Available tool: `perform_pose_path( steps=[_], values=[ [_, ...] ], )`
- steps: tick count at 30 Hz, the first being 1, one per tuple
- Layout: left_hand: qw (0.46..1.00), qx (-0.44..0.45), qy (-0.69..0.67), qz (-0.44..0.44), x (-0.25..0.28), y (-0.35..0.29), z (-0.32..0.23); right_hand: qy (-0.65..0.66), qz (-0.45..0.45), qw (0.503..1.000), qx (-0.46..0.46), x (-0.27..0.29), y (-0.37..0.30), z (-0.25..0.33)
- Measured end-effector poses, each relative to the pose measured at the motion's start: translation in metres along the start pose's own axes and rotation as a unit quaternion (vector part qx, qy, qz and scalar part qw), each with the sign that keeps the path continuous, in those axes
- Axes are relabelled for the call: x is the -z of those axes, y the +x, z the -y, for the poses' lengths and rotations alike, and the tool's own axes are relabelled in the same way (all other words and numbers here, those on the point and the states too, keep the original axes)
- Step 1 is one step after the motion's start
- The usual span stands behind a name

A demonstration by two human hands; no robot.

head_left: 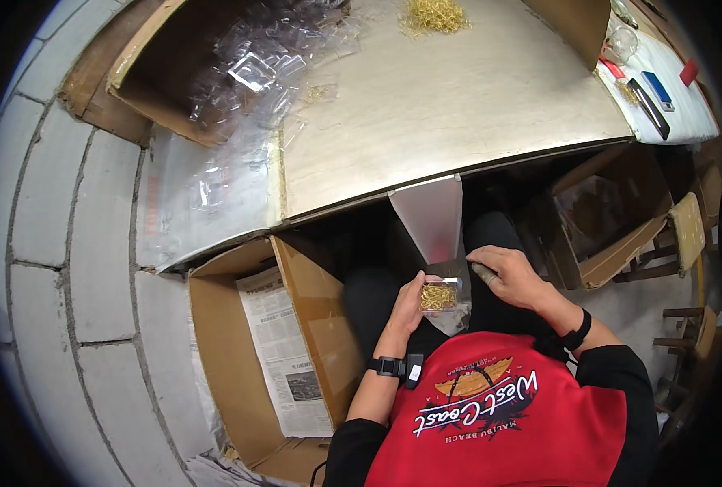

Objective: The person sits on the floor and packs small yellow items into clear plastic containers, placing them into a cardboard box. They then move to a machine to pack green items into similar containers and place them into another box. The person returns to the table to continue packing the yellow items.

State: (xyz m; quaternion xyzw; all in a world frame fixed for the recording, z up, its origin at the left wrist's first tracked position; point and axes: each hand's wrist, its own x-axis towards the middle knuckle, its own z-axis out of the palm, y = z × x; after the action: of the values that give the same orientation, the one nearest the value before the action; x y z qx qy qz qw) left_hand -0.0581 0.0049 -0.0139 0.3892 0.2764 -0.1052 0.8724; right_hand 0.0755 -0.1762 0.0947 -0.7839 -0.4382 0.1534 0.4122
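Low in front of my red apron, my left hand (407, 307) grips a small clear plastic box (439, 297) by its side. Thin gold-coloured metal pieces fill the box; their exact kind is too small to tell. My right hand (508, 277) is just right of the box, apart from it, with thumb and fingers drawn together. Whatever it pinches, if anything, cannot be made out. Between my knees and the table edge hangs a white tapered chute (430, 217), its narrow end just above the box.
On the table (426, 105) lie a heap of gold-coloured pieces (434, 15) and many clear plastic boxes (255, 73) spilling from a carton. A newspaper-lined cardboard box (208, 349) stands at my left. Another carton (620, 264) and wooden stools (685, 231) are at right.
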Motion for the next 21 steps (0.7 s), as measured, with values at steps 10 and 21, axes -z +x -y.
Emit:
perform_pose_path(
  steps=[10, 21],
  values=[
    [0.992, -0.112, 0.056, 0.009, -0.041, -0.036, -0.054, 0.237, 0.032, 0.959, -0.15, -0.032, 0.024, 0.006],
    [0.987, -0.16, 0.013, 0.008, -0.065, -0.041, -0.06, 0.338, -0.056, 0.933, -0.11, -0.021, 0.02, 0.015]
  ],
)
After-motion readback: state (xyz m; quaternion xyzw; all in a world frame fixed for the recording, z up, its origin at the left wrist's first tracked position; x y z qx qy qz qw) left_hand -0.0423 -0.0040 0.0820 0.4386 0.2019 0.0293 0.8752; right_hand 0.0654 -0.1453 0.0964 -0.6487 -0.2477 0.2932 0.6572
